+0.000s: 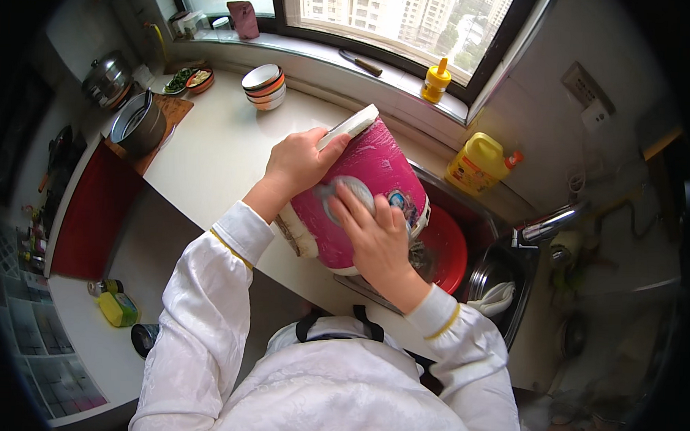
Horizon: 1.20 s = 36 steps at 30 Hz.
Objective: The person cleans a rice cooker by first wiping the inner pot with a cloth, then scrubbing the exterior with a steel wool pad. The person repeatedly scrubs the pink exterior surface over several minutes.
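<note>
My left hand (301, 160) grips the white rim of a pink plastic container (376, 151), which is held tilted above the counter's edge and the sink. Against its pink side, my right hand (378, 239) presses a greyish scrubbing pad or cloth (350, 196), blurred, so its exact kind is unclear. White streaks that look like suds cover the pink surface. A small picture sticker (401, 200) shows near the container's lower end. Beneath that end, a red plastic basin (452, 248) sits in the sink, partly hidden by the container and my right hand.
A stack of bowls (264, 87) stands on the white counter (210, 148). Beside the sink are a yellow detergent jug (478, 163) and a faucet (550, 222). A knife (361, 63) and a yellow bottle (436, 82) rest on the windowsill. A deep pot (138, 125) stands far left.
</note>
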Tool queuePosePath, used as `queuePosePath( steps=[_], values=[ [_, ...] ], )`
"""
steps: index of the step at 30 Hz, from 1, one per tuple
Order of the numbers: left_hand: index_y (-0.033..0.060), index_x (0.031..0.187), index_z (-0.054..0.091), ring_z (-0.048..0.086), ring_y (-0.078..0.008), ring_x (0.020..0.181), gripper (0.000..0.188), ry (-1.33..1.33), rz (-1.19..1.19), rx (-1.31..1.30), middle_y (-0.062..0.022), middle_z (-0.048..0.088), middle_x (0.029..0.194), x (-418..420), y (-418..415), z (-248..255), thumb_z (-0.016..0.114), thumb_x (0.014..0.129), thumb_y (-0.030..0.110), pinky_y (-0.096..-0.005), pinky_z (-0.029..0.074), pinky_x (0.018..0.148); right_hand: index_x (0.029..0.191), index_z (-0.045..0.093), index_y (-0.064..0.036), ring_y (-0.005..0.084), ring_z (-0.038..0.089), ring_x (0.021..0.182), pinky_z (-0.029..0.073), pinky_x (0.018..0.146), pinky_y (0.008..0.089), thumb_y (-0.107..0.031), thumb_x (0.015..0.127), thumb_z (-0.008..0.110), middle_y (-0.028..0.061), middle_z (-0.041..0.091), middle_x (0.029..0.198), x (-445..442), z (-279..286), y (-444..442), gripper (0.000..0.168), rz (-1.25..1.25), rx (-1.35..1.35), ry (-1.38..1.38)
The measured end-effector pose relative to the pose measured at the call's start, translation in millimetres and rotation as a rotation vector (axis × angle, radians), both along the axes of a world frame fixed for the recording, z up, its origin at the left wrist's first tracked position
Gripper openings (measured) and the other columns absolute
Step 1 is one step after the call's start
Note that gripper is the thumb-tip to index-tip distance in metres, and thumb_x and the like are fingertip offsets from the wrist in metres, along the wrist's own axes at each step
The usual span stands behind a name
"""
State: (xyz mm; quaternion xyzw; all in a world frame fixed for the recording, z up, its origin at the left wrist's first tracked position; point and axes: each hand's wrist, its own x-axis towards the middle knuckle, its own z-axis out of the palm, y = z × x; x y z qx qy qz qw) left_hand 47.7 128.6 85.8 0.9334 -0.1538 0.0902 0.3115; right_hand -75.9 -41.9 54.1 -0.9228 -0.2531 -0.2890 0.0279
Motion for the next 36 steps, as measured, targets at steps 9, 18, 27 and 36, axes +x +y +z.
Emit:
queuePosePath(
  steps=[9, 18, 27, 36],
  values=[
    [0.0059, 0.084, 0.066, 0.066, -0.0402, 0.079, 0.068, 0.000, -0.002, 0.001, -0.0198, 0.068, 0.078, 4, 4, -5, 0.042, 0.092, 0.069, -0.0478, 0.052, 0.069, 0.129, 0.062, -0.015, 0.0227, 0.047, 0.102, 0.038, 0.079, 0.0329, -0.015, 0.082, 0.056, -0.0038, 0.053, 0.143, -31, -23, -31, 0.047, -0.022, 0.021, 0.010],
    [0.0057, 0.088, 0.068, 0.066, -0.0403, 0.076, 0.067, -0.026, 0.039, 0.027, -0.0201, 0.067, 0.075, -5, 3, -3, 0.043, 0.092, 0.068, -0.0470, 0.052, 0.067, 0.128, 0.064, -0.013, 0.0277, 0.050, 0.098, 0.043, 0.089, 0.0387, -0.003, 0.077, 0.057, 0.0009, 0.060, 0.137, 33, -11, -60, 0.053, -0.092, 0.298, 0.092],
    [0.0054, 0.105, 0.071, 0.067, -0.0404, 0.080, 0.071, -0.008, 0.020, 0.022, -0.0206, 0.069, 0.080, -1, -4, 0, 0.043, 0.092, 0.069, -0.0463, 0.053, 0.070, 0.131, 0.063, -0.017, 0.0280, 0.052, 0.098, 0.045, 0.086, 0.0378, -0.003, 0.080, 0.054, 0.0002, 0.061, 0.135, 37, -15, -77, 0.053, -0.212, 0.423, 0.192],
    [0.0066, 0.104, 0.071, 0.067, -0.0411, 0.082, 0.072, -0.038, 0.022, 0.006, -0.0221, 0.069, 0.080, 13, -4, -3, 0.041, 0.091, 0.071, -0.0474, 0.053, 0.071, 0.124, 0.065, -0.021, 0.0220, 0.047, 0.106, 0.036, 0.088, 0.0342, -0.012, 0.078, 0.058, -0.0096, 0.052, 0.142, -7, -29, -36, 0.048, 0.117, 0.111, 0.034]
  ],
)
